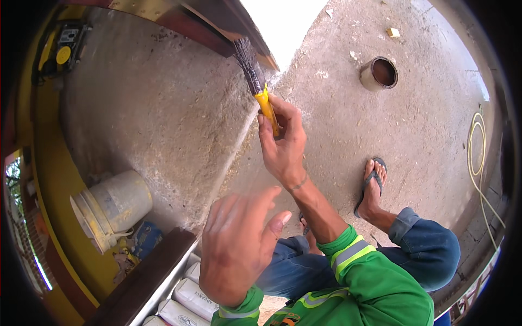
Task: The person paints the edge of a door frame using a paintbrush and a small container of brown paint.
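Note:
My right hand [285, 138] is closed around the yellow handle of a paintbrush [262, 103]. The bristles are dark and coated, pointing away from me. They meet or overlap the lower edge of a dark reddish-brown panel [217, 32] at the top; whether they touch it I cannot tell. My left hand [234, 242] is nearer to me, slightly blurred, back upward, its fingers and thumb apart and nothing in it. A round tin [371, 76] with brown paint inside stands on the floor to the far right.
Left, a dirty whitish bucket [117, 204] lies tilted beside a yellow beam [60, 201]. Below it are rags [144, 239], a dark brown board [147, 271] and white packed bags [193, 296]. A yellowish hose [471, 155] hangs right. My sandalled foot [372, 187] is on the concrete floor.

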Tool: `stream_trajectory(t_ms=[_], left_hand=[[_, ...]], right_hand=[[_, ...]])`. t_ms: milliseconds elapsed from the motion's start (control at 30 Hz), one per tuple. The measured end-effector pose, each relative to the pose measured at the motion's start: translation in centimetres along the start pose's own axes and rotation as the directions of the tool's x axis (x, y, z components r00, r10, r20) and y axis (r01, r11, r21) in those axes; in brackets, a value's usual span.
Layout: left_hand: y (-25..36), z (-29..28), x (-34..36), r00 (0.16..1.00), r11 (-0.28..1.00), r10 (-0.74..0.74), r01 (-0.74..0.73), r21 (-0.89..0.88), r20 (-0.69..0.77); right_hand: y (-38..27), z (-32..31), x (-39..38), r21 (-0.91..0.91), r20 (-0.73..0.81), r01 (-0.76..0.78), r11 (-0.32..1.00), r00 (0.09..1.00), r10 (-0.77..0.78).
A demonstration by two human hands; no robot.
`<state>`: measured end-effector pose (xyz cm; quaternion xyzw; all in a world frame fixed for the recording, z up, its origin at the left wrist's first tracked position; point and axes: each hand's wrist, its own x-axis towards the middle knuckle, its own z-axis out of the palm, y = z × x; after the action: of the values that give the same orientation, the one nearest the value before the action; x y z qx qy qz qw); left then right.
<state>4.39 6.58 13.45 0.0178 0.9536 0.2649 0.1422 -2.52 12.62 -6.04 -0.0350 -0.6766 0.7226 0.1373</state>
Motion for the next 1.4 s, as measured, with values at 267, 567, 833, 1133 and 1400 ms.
stream_trajectory(t_ms=[267, 567, 833, 1133, 1400], left_hand=[[0.1, 0.4, 0.4, 0.999, 0.999, 0.035, -0.035, 0.010, 0.016], [0.4, 1.0, 0.9, 0.999, 0.998, 0.049, -0.049, 0.026, 0.005], [0.8, 0.8, 0.7, 0.999, 0.999, 0.034, -0.034, 0.023, 0.003], [0.7, 1.0, 1.0, 0.999, 0.999, 0.030, -0.031, 0.025, 0.027], [0.7, 1.1, 1.1, 0.999, 0.999, 0.028, -0.029, 0.027, 0.028]], right_hand=[[-0.8, 0.6, 1.5, -0.015, -0.027, 0.071, 0.997, 0.997, -0.071], [0.1, 0.8, 2.1, 0.015, -0.041, -0.018, 1.000, 0.999, 0.019], [-0.6, 0.7, 2.0, -0.049, -0.014, -0.112, 0.992, 0.994, 0.111], [0.2, 0.4, 2.2, -0.092, -0.029, -0.125, 0.988, 0.992, 0.123], [2.4, 0.3, 2.0, -0.219, -0.040, -0.020, 0.976, 0.999, 0.011]])
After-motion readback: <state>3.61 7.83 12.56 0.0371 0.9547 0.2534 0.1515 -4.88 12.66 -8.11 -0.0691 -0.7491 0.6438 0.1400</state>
